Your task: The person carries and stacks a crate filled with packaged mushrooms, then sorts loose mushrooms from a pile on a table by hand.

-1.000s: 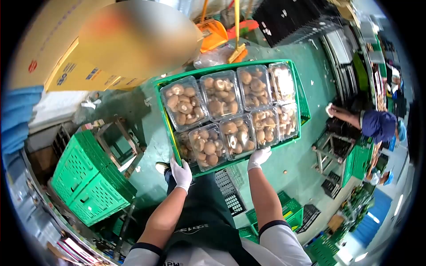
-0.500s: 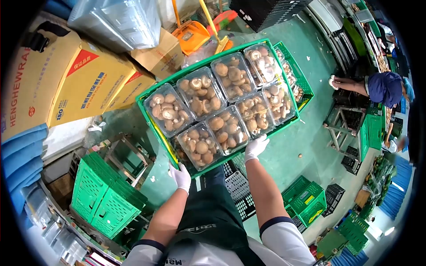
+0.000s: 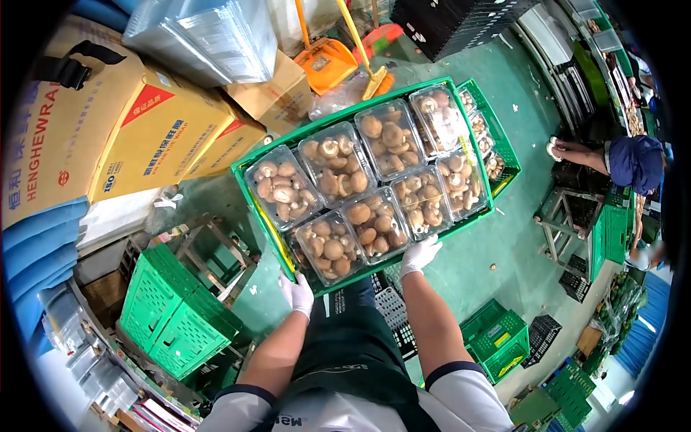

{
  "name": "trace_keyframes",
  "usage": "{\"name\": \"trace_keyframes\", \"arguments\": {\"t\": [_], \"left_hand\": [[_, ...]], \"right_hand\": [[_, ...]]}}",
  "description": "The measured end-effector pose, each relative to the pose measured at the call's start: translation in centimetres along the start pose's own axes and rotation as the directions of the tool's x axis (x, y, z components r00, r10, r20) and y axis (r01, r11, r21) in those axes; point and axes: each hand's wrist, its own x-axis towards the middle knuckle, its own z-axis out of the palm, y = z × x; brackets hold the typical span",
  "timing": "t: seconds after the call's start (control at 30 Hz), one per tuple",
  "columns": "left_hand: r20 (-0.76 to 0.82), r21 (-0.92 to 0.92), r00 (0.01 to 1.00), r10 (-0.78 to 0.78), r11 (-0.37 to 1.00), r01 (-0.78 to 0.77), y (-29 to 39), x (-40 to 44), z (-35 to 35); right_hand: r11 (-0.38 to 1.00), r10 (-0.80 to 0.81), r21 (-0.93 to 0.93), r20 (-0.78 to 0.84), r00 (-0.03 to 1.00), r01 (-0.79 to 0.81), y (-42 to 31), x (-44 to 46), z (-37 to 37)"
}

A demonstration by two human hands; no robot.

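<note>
Between my hands is a green plastic crate (image 3: 344, 113) filled with several clear plastic packs of brown mushrooms (image 3: 336, 168). In a white glove, my left hand (image 3: 296, 294) grips the crate at its near left corner. My right hand (image 3: 420, 255), also gloved in white, holds the near long side, its fingers over the rim beside a mushroom pack (image 3: 376, 225). The fingertips under the crate are hidden. Beyond its far right end shows another green crate (image 3: 505, 144) with packed mushrooms, lower down and partly covered.
Yellow cartons (image 3: 155, 129) stand at left, with clear plastic trays (image 3: 201, 43) and an orange dustpan (image 3: 325, 65) nearby. Stacked green crates (image 3: 173, 313) are at lower left. More green crates (image 3: 497, 338) sit on the floor at right. A person in dark blue (image 3: 635, 164) is farther right.
The view has shifted slightly, so the crate and surroundings appear a little lower and to the right. Both hands keep their hold on the crate.
</note>
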Motion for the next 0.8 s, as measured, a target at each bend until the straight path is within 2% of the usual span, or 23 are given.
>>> {"name": "trace_keyframes", "arguments": {"t": [0.23, 0.33, 0.43, 0.53, 0.63, 0.7, 0.8], "left_hand": [[-0.006, -0.036, 1.0, 0.021, 0.999, -0.021, 0.0, 0.0, 0.0], [-0.012, 0.019, 0.999, 0.035, 0.999, -0.034, -0.1, 0.0, -0.1], [-0.189, 0.047, 0.968, 0.162, 0.987, -0.156, -1.0, 0.0, 0.9], [-0.153, -0.07, 0.981, 0.122, 0.989, -0.134, -3.7, 1.2, 2.1], [-0.106, -0.074, 0.99, 0.096, 0.992, -0.105, -4.1, 1.3, 2.0], [-0.17, 0.105, 0.968, 0.182, 0.98, -0.166, -3.7, 1.1, 1.8], [-0.153, 0.062, 0.969, 0.194, 0.981, -0.186, -2.7, 1.1, 1.2]], "right_hand": [[1.0, 0.022, 0.007, -0.013, 1.0, -0.021, 0.7, 0.4, 0.3], [0.999, 0.036, 0.014, 0.007, 0.999, -0.036, 0.2, 0.2, 0.1], [0.999, 0.038, 0.008, 0.018, 0.999, -0.038, 0.0, 0.0, 0.0], [1.0, 0.024, 0.012, 0.007, 1.0, -0.024, 0.3, 0.3, 0.1], [0.999, 0.019, 0.03, 0.03, 0.999, -0.02, 0.9, 0.6, 0.0], [0.999, 0.01, 0.035, 0.055, 0.998, -0.012, 1.3, 0.8, 0.1], [1.0, 0.013, -0.002, 0.034, 0.999, -0.013, 1.4, 0.8, 0.3]]}}
